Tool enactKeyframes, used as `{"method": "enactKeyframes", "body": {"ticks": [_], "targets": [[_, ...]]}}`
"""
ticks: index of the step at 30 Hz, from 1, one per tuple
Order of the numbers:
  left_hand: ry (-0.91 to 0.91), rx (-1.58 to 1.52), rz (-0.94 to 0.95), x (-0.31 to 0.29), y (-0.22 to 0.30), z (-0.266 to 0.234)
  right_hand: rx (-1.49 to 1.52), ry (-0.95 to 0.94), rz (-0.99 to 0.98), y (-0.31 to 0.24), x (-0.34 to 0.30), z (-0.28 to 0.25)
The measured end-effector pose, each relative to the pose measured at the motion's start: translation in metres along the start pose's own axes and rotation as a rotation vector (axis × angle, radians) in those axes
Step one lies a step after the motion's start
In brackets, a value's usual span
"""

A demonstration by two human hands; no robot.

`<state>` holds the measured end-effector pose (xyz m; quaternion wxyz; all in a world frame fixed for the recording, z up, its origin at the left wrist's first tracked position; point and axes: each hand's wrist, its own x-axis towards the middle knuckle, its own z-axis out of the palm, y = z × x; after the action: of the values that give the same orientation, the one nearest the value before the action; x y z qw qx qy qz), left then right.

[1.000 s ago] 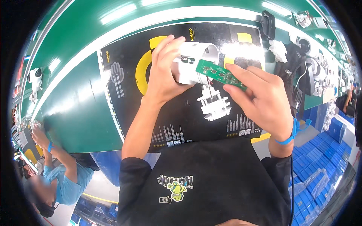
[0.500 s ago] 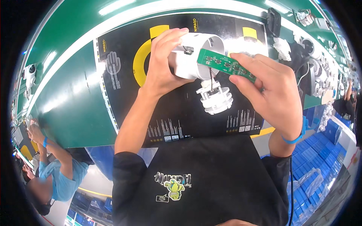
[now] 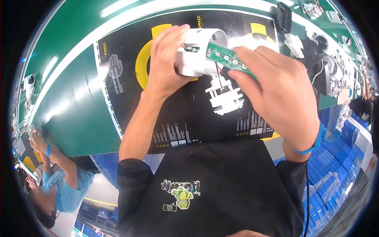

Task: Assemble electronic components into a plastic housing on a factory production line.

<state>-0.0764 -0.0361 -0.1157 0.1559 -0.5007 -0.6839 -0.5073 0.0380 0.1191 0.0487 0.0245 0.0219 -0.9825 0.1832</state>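
Note:
My left hand (image 3: 167, 61) is wrapped round a white cylindrical housing (image 3: 199, 49), held tilted above the mat with its open end to the right. A green circuit board (image 3: 226, 58) sits between the thumb and fingers of my right hand (image 3: 278, 83). The board's left end is at the housing's open mouth; whether it reaches inside is hard to tell. Below the mouth hangs a white plastic bracket part (image 3: 227, 98) with round plates and posts, beside a dark wire (image 3: 219, 73). My right fingers hide the board's right end.
A black printed mat (image 3: 181, 110) covers the green bench (image 3: 75, 102). White camera housings (image 3: 333, 71), a crumpled white bag (image 3: 294, 45) and a black tray (image 3: 283, 17) lie at the right. Blue bins (image 3: 335, 158) stand below. Another person (image 3: 67, 181) works at the left.
The circuit board has shifted left and is turned more edge-on, farther into my right hand's grip. Both hands and the housing have moved slightly left and up.

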Motion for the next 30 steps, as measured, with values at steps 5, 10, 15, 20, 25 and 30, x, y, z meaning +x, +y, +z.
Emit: {"method": "enactKeyframes", "body": {"ticks": [5, 10, 15, 20, 25, 30], "targets": [[0.11, -0.172, -0.012, -0.002, -0.004, 0.004, 0.042, -0.055, -0.026, 0.001, 0.002, 0.002], [-0.014, -0.026, 0.039, 0.0, 0.004, 0.003, 0.037, -0.022, -0.056, 0.012, 0.004, 0.015], [0.038, -0.019, 0.011, -0.002, 0.003, 0.002, 0.734, -0.337, 0.049, 0.04, 0.008, 0.005], [0.067, 0.046, 0.062, 0.002, 0.005, 0.005, 1.08, -0.256, 0.179, 0.077, -0.006, 0.038], [0.026, 0.168, 0.092, -0.004, 0.005, 0.004, 1.278, -0.394, 0.28, 0.076, -0.002, 0.062], [0.02, 0.147, 0.091, -0.003, 0.005, 0.007, 1.416, -0.354, 0.332, 0.072, -0.007, 0.063]]}}
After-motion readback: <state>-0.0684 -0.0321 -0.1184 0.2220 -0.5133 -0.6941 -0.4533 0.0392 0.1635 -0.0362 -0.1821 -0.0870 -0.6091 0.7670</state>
